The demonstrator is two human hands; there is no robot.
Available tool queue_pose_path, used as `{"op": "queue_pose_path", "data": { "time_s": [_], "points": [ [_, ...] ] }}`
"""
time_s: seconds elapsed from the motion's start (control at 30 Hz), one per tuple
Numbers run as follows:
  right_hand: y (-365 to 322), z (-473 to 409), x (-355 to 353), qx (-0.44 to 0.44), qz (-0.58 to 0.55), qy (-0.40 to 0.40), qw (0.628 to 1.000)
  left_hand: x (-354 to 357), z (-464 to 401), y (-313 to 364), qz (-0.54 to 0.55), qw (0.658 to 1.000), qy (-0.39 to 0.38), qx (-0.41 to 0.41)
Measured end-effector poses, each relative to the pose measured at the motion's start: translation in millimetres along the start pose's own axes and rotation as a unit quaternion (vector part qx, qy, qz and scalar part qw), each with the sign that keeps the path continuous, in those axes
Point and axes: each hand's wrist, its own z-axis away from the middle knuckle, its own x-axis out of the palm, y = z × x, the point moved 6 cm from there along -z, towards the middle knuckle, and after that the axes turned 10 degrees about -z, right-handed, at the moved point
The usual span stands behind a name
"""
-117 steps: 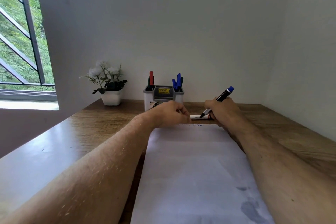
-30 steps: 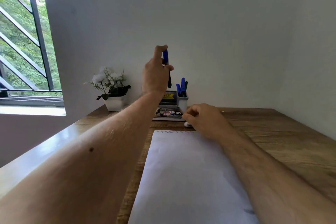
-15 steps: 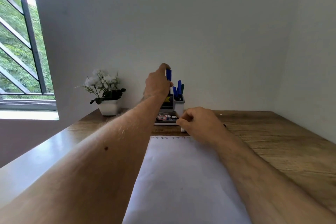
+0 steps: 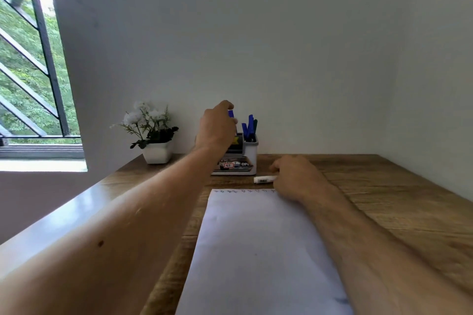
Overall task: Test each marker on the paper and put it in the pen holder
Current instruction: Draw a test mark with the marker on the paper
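My left hand (image 4: 216, 126) is raised over the white pen holder (image 4: 249, 155) at the back of the desk and grips a blue-capped marker (image 4: 231, 113), of which only the blue top shows above my fingers. Several blue and dark markers (image 4: 249, 126) stand in the holder's right compartment. My right hand (image 4: 294, 175) rests on the desk at the top right corner of the white paper (image 4: 258, 243), its fingers on a white marker (image 4: 263, 179) that lies flat. Small test marks (image 4: 243, 190) run along the paper's top edge.
A white pot of white flowers (image 4: 154, 139) stands left of the holder against the wall. The wooden desk (image 4: 384, 199) reaches to walls behind and on the right. A barred window (image 4: 30, 79) is at the left.
My left hand has come down from high above the holder with the blue-capped marker, lowering it toward the holder. My right hand moved slightly right along the desk, uncovering the white marker.
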Motion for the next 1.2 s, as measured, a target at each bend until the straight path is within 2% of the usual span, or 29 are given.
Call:
{"op": "queue_pose_path", "data": {
  "time_s": [0.27,0.53,0.7,0.87,1.0,1.1,1.2],
  "points": [
    [-3,1,7,-0.029,-0.022,-0.015,0.999,-17,52,12,0.113,0.993,-0.038,-0.006],
    [-11,4,-7,-0.082,-0.158,0.058,0.982,-2,88,-1,0.217,0.973,-0.042,-0.069],
    [-22,6,-25,-0.095,-0.301,0.136,0.939,-7,89,-3,0.208,0.976,-0.038,-0.054],
    [-19,8,-22,-0.041,-0.418,0.115,0.900,4,91,-5,0.154,0.983,-0.093,-0.034],
    [-17,9,-19,-0.013,-0.545,0.089,0.834,15,93,-8,0.120,0.982,-0.143,-0.011],
    [-15,11,-20,-0.007,-0.587,0.066,0.807,12,91,-12,0.148,0.977,-0.150,-0.013],
    [-7,13,-22,0.033,-0.594,0.062,0.801,7,89,-18,0.235,0.958,-0.158,-0.044]
  ]
}}
